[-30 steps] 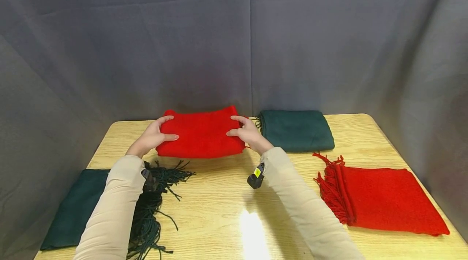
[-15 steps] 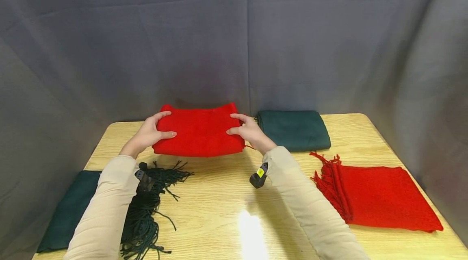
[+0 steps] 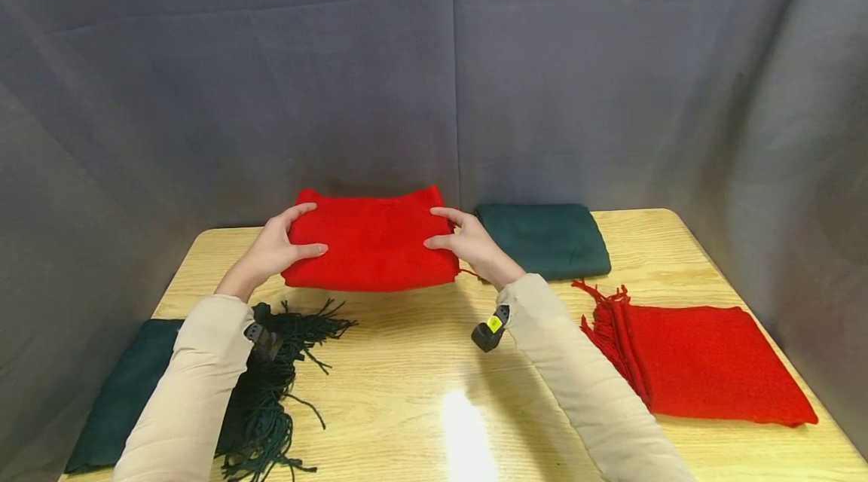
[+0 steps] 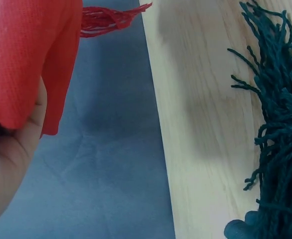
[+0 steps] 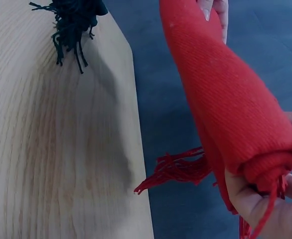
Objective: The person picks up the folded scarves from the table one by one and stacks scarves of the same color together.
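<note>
Left arm (image 3: 186, 388) and right arm (image 3: 590, 384) both stretch forward! Left hand (image 3: 273, 247) grips, thumb (image 3: 310, 250) pointing inward; right hand (image 3: 473, 243) mirrors it, gripping too, thumb and forefinger (image 3: 449, 213) parted, the pair well apart.

One table (image 3: 380, 392) carries three scarves: one folded red scarf (image 3: 719, 365) along its right edge, one folded green scarf (image 3: 545, 241) at its far edge, and one fringed green scarf (image 3: 118, 399) toward its near left corner. One more, the held red scarf (image 3: 373, 245), is between two grips, the left grip (image 3: 274, 245) and the right grip (image 3: 471, 241), above the far edge, making two red and two green. Two cream sleeves (image 3: 183, 388) and two black wrist devices (image 3: 490, 330) also show.
</note>
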Tool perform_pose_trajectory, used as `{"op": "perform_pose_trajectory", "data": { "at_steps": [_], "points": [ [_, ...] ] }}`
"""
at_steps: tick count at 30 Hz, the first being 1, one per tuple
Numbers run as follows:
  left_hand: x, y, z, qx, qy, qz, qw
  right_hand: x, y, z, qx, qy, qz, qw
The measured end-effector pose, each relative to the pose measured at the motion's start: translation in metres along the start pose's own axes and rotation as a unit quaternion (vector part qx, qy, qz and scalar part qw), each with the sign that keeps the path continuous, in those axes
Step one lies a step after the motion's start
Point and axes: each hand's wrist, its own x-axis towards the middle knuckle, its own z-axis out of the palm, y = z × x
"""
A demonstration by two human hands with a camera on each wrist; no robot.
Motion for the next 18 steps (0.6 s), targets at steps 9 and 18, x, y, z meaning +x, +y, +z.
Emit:
{"op": "perform_pose_trajectory", "data": {
  "at_steps": [9, 18],
  "points": [
    [-0.013, 0.007, 0.000, -0.011, 0.005, 0.014, 0.9998, -0.011, -0.009, 0.000, 0.022, -0.005, 0.000, 0.9997],
    [-0.021, 0.010, 0.001, -0.032, 0.006, 0.025, 0.9992, -0.023, -0.017, -0.003, -0.012, 0.005, -0.020, 0.9997]
  ]
}}
